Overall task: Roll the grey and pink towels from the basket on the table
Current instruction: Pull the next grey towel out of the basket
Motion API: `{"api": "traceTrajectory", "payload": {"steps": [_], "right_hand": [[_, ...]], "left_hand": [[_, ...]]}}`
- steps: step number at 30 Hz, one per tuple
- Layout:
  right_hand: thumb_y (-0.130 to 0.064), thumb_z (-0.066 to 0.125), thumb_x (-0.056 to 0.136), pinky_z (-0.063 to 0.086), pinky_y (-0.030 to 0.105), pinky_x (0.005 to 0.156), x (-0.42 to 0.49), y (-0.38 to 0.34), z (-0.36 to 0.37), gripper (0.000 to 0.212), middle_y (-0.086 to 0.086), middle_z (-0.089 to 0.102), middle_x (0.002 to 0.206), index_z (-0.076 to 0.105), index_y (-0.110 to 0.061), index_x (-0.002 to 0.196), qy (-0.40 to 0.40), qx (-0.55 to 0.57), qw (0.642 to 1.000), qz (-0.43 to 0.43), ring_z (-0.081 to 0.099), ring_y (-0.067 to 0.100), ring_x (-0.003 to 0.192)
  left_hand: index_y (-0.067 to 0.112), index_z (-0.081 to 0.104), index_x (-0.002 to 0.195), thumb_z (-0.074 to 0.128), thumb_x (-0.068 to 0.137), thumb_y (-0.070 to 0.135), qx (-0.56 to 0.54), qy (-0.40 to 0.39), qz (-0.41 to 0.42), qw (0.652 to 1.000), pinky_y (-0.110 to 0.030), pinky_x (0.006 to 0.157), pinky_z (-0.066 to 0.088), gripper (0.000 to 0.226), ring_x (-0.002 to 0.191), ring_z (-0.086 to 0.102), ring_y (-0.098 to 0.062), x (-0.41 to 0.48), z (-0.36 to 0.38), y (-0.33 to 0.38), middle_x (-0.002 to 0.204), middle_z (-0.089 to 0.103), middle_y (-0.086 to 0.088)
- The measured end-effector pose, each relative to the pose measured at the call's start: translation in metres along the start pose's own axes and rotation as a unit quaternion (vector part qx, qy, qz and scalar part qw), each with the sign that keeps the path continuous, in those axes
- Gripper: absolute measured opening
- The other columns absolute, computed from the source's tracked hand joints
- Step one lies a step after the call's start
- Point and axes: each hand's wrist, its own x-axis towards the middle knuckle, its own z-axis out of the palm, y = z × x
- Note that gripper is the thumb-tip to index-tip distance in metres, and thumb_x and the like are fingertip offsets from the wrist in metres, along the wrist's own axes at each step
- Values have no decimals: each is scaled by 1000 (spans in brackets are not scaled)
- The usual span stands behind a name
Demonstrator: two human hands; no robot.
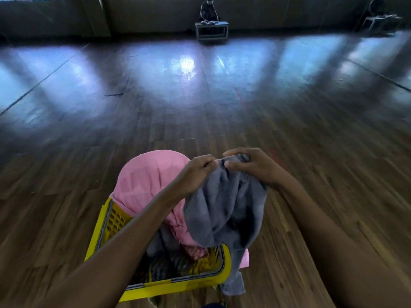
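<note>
Yellow basket (106, 236) with pink towel (146, 178) sat at 6 o'clock on glossy wood planks (311, 152). Left hand (198, 172) and right hand (251, 167) pinched the grey towel (224, 207).

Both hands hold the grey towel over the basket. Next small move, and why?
Probably lift the grey towel clear of the basket and spread it on the wood: the left hand and right hand pinch its bunched top, and its tail hangs over the rim.

No readable text or labels anywhere.
</note>
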Motion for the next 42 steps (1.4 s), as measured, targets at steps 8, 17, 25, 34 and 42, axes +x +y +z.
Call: {"api": "traceTrajectory", "payload": {"steps": [8,17,25,34,42], "right_hand": [[-19,62,95,51,48,82,-6,7,-6,17,18,66,88,65,-2,93,2,3,1000,-19,64,23,82],[-9,59,95,51,23,89,-9,1,-5,24,9,69,111,64,-3,117,-90,52,995,5,65,14,104],[-25,57,97,49,41,84,-11,22,-40,24,23,64,93,64,-2,93,85,3,996,13,57,15,82],[-24,73,86,42,9,97,-2,19,-37,49,-14,58,131,58,-25,132,-57,-55,997,-2,53,-5,118],[-22,63,93,51,37,78,-14,22,-59,14,11,68,86,68,-10,89,-25,-19,999,-2,63,14,80]], "left_hand": [[23,44,63,51,97,13,4,-19,8,1000,-21,59,33,36,61,36,-2,4,0,-1,60,41,17],[15,50,68,52,96,17,-18,-68,14,997,-20,63,35,28,66,40,-4,8,5,12,68,44,9],[20,52,68,52,91,30,24,-53,-45,997,-21,59,33,25,62,37,0,-1,-8,-16,64,46,19],[15,48,68,50,92,27,76,-87,28,993,-27,63,35,27,66,37,-6,31,22,20,69,41,7],[15,50,69,55,98,19,86,-92,2,992,-14,56,31,30,56,36,2,37,21,24,59,41,18]]}}
